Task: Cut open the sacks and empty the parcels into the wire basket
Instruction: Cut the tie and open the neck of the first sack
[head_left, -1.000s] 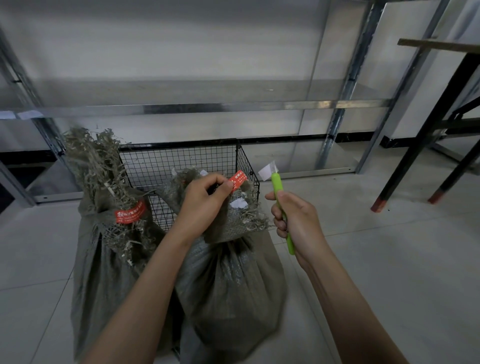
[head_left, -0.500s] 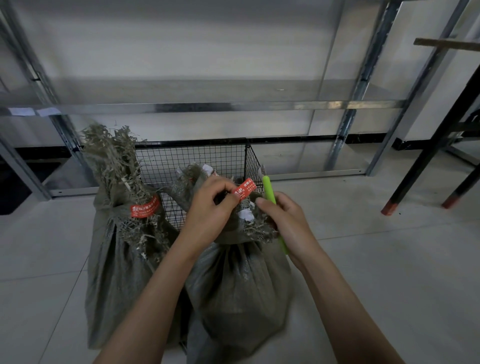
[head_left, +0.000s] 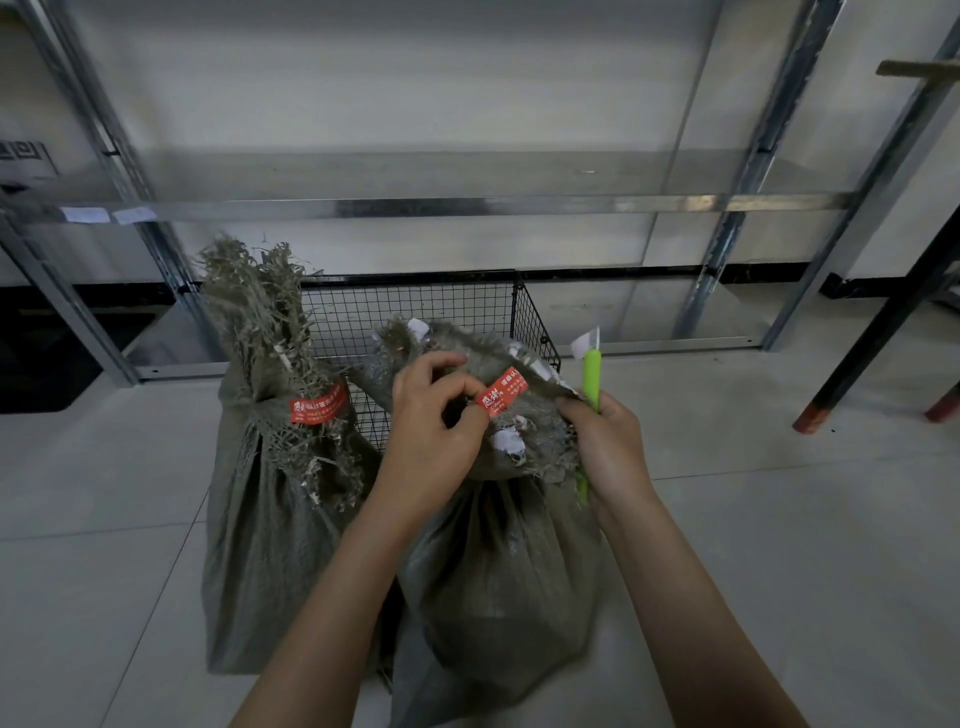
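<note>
Two grey woven sacks stand on the floor in front of a black wire basket (head_left: 431, 312). The left sack (head_left: 265, 519) is tied at its frayed neck with a red tag (head_left: 317, 408). The right sack (head_left: 498, 571) has its neck bent over, with white paper scraps showing. My left hand (head_left: 431, 431) pinches the red tag (head_left: 503, 391) on that sack's neck. My right hand (head_left: 608, 447) grips a green utility knife (head_left: 591, 374), blade pointing up, and touches the frayed sack edge.
A metal shelf rack (head_left: 467, 205) runs along the wall behind the basket. Dark table legs (head_left: 878, 332) stand at the right. The floor is light tile.
My right hand with the knife has moved left, from apart to against the right sack's neck. My left hand keeps its pinch on the red tag.
</note>
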